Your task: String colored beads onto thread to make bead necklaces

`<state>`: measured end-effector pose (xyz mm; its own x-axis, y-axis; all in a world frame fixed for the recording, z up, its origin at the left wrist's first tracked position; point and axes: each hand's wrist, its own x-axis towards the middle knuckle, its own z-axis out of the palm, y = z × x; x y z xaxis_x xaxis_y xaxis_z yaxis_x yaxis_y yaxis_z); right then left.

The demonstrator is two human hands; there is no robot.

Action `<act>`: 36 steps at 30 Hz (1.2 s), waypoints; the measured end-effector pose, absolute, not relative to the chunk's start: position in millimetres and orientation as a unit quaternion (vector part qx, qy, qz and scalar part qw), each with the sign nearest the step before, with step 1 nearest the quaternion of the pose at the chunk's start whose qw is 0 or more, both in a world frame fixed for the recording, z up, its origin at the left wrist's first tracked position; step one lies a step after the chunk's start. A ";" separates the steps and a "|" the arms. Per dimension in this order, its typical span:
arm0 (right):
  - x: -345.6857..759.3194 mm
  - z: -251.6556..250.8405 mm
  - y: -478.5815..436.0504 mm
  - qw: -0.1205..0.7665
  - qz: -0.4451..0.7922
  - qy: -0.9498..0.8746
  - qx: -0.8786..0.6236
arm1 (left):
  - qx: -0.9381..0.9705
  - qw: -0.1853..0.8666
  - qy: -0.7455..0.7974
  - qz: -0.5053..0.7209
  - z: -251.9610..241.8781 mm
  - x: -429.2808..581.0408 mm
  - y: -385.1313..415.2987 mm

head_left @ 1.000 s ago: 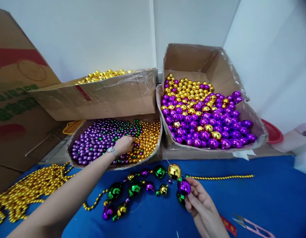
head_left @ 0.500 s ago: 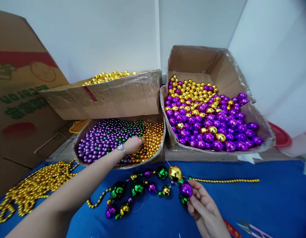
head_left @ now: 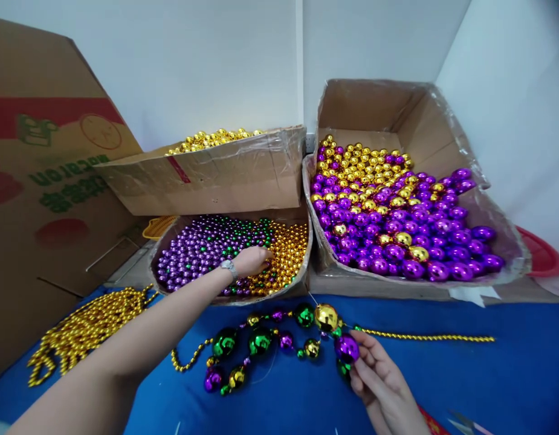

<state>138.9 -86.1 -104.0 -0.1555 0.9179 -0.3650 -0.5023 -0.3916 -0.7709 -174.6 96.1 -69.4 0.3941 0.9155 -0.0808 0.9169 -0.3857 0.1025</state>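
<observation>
Since the earlier frames, the head view has been turned slightly, so that everything is carried a little rightward and the snips point(head_left: 463, 425) are cut off further by the lower edge. By the left hand point(head_left: 252, 262), the small beads point(head_left: 288, 251) are reached within the small-bead box point(head_left: 286, 289), where purple, green and gold are heaped; its fingers are curled, and whether a bead is pinched cannot be told. By the right hand point(head_left: 382, 377), a purple ball bead point(head_left: 347, 348) is held between nearly closed thumb and fingers. It is joined to the bead strand point(head_left: 260, 342), which is looped just in front of that box. Above the box's back edge, a cardboard box point(head_left: 234, 184) of gold beads is tilted, so the left hand is reached in from the front rim. Beside it, a larger box point(head_left: 365, 109) of purple and gold balls is opened toward the front. Room for the right hand is given by the blue cloth point(head_left: 492, 380), crossed by a gold bead string point(head_left: 433, 336). At left, gold strings point(head_left: 102, 320) are piled near a printed carton point(head_left: 20, 278); behind, pale walls point(head_left: 206, 60) are met in a corner.
</observation>
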 end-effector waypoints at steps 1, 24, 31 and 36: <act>138.2 -104.0 -85.6 0.490 0.721 -0.248 -0.423 | 0.827 0.082 0.557 0.007 -72.4 -170.9 97.9; 133.1 -100.6 -88.1 0.526 0.643 -0.288 -0.477 | 0.304 0.711 0.407 0.486 -23.0 -79.5 -14.5; 134.4 -103.0 -88.7 0.527 0.630 -0.305 -0.482 | 0.345 0.695 0.418 0.472 -25.1 -79.0 -19.3; 138.6 -108.2 -89.4 0.521 0.599 -0.343 -0.502 | 0.488 0.585 0.492 0.421 -17.0 -78.8 -25.7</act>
